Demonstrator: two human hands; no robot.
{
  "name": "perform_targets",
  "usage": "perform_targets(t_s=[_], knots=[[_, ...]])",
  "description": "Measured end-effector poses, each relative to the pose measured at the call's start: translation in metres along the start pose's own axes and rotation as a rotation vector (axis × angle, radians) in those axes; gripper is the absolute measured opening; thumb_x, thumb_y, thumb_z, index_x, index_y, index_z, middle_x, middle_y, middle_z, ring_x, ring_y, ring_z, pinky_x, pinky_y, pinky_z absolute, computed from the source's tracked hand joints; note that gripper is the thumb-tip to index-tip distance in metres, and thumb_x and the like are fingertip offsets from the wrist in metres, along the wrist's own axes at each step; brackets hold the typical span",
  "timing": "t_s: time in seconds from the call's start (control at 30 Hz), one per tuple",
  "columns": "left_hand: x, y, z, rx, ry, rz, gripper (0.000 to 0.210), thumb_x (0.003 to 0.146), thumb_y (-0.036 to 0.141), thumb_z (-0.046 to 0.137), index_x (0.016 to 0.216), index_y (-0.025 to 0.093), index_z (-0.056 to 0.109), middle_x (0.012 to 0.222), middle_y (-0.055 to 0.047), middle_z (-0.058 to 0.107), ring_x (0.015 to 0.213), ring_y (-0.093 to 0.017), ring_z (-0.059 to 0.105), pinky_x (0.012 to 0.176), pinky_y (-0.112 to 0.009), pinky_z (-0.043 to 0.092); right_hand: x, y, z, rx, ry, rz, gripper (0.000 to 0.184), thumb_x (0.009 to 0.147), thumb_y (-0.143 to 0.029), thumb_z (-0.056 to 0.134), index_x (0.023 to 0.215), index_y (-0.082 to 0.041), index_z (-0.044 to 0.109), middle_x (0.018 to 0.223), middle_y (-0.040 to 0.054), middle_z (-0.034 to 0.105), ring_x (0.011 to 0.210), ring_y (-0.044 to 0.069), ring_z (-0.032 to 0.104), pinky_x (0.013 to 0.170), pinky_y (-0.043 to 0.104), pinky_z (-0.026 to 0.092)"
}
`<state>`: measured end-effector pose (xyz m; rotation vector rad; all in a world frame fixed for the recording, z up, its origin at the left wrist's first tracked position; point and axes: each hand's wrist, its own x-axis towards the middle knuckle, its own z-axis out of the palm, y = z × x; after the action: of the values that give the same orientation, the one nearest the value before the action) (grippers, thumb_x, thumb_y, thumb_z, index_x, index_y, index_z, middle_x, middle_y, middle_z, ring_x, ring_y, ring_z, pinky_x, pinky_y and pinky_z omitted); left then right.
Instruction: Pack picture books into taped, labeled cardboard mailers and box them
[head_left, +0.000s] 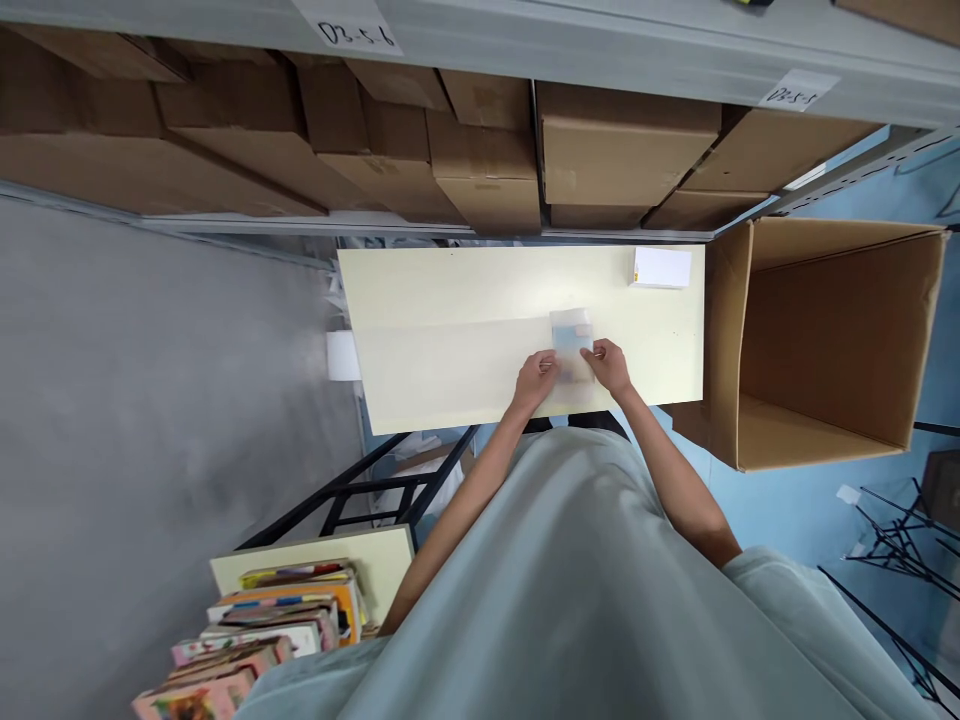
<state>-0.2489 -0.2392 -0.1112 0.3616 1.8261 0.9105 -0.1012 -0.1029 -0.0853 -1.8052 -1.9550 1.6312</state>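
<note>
Your left hand (538,378) has its fingers curled nearly closed at the lower left edge of the packet (572,343); whether they grip it or only touch it, I cannot tell. Your right hand (609,366) pinches the packet's right edge, thumb on top. The packet lies between your fingertips, cloudy, with blue showing through. Left of your fingers, a pale sheet (450,365) stretches along the table (487,285). Beyond your right fingers sits a white box (661,268). Further right stands an open carton (727,340); ahead of both hands, brown boxes (630,150) line a shelf (570,40).
</note>
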Motion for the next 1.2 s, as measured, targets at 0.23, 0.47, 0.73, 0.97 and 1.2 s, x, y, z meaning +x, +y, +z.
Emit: perform_targets(t_s=[0.23,0.47,0.73,0.97,1.2], knots=[[-0.001,0.018,0.001,0.180,-0.148,-0.036,0.038,0.100,0.025,0.070,0.136,0.015,0.071,0.150,-0.021,0.068,0.128,-0.030,0.075,0.111,-0.042,0.060,-0.005,-0.015,-0.007,-0.198,0.073,0.154,0.010,0.087,-0.031,0.070,0.086,-0.025,0.062,0.091,0.0039,0.079,0.087,0.023,0.076,0.088,0.036,0.059],[-0.003,0.081,-0.036,0.274,-0.153,0.101,0.027,0.098,0.021,0.068,0.124,0.019,0.075,0.137,-0.014,0.077,0.116,-0.027,0.079,0.113,-0.044,0.061,-0.015,-0.070,-0.036,-0.169,0.154,0.017,0.014,0.092,-0.028,0.065,0.104,-0.022,0.070,0.103,0.0077,0.084,0.092,0.023,0.080,0.094,0.036,0.060],[0.010,0.250,-0.084,0.317,0.036,0.677,0.028,0.105,0.027,0.058,0.127,0.024,0.075,0.135,-0.009,0.077,0.116,-0.023,0.078,0.107,-0.037,0.062,0.004,-0.201,-0.117,-0.128,0.345,-0.509,0.025,0.103,-0.035,0.057,0.115,-0.020,0.073,0.114,0.0118,0.082,0.101,0.025,0.078,0.092,0.037,0.062],[0.012,0.392,-0.085,0.493,0.222,0.943,0.034,0.106,0.024,0.055,0.135,0.020,0.074,0.139,-0.012,0.073,0.125,-0.027,0.072,0.116,-0.039,0.055,0.046,-0.322,-0.193,-0.508,0.492,-0.882,0.035,0.110,-0.028,0.052,0.135,-0.013,0.071,0.138,0.0203,0.072,0.128,0.035,0.064,0.114,0.048,0.051],[0.010,0.404,-0.069,0.545,0.232,0.915,0.035,0.104,0.019,0.056,0.134,0.017,0.074,0.138,-0.013,0.073,0.120,-0.026,0.073,0.112,-0.038,0.056,0.077,-0.364,-0.209,-0.796,0.354,-0.758,0.046,0.103,-0.018,0.059,0.147,-0.006,0.066,0.147,0.0234,0.068,0.135,0.038,0.057,0.118,0.052,0.046]])
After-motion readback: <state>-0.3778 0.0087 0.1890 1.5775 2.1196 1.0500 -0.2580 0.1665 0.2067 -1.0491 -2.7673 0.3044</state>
